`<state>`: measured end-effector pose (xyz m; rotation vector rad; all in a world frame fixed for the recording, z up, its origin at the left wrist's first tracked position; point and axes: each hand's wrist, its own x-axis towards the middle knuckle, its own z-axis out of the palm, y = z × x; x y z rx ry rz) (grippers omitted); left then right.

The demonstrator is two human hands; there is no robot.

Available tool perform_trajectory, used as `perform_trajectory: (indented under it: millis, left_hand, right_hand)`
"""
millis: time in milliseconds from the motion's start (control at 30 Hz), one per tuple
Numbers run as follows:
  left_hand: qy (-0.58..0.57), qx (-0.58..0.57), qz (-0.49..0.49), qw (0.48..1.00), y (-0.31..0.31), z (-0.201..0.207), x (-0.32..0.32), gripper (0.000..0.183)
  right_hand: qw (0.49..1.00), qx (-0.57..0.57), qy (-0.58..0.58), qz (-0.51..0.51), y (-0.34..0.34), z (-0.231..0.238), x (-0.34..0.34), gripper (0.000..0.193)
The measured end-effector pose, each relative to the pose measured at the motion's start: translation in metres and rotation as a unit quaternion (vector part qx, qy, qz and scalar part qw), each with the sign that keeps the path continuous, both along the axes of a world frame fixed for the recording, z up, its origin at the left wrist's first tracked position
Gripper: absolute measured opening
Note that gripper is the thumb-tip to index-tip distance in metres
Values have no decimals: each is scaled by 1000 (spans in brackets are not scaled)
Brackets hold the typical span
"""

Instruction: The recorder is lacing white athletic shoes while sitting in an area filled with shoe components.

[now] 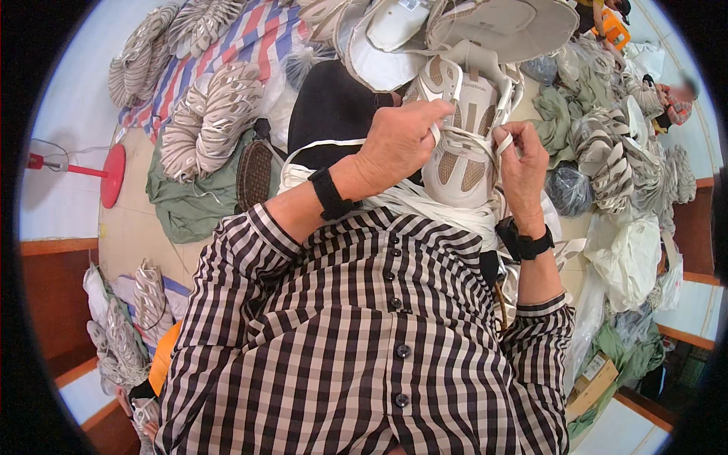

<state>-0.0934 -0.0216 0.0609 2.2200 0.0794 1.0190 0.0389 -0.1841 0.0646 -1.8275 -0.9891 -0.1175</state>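
Upper centre of the frame, there's the beige shoe upper [459, 183], toe downward; left hand [402, 140] curled tight, pinching the white lace [472, 139], and at its right, the right hand [525, 163], thumb against forefinger, grips lace too!

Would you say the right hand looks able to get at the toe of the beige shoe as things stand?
Probably yes: the toe lies uncovered near the right hand, though that hand pinches a lace.

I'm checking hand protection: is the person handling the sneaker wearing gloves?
No, the left hand and right hand at the white-and-beige sneaker are bare, with only black wristbands.
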Motion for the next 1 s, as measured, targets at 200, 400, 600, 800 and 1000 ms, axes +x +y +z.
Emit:
perform_trajectory:
  millis: [200, 400, 600, 800, 1000]
  left_hand:
    - [91, 78, -3, 993, -4, 15, -1, 40]
    - [126, 117, -20, 985, -3, 25, 14, 40]
    - [187, 112, -26, 976, 11, 27, 15, 43]
    - [129, 246, -47, 959, 37, 44, -5, 46]
    - [101, 428, -164, 883, 29, 76, 30, 26]
  right_hand:
    - [1000, 11, -5, 9, 0, -2, 1, 11]
    - [1000, -4, 1, 7, -1, 0, 1, 11]
    - [997, -28, -1, 78, -11, 15, 8, 10]
    - [997, -55, -43, 36, -19, 57, 26, 20]
    - [862, -163, -431, 211, 22, 101, 14, 18]
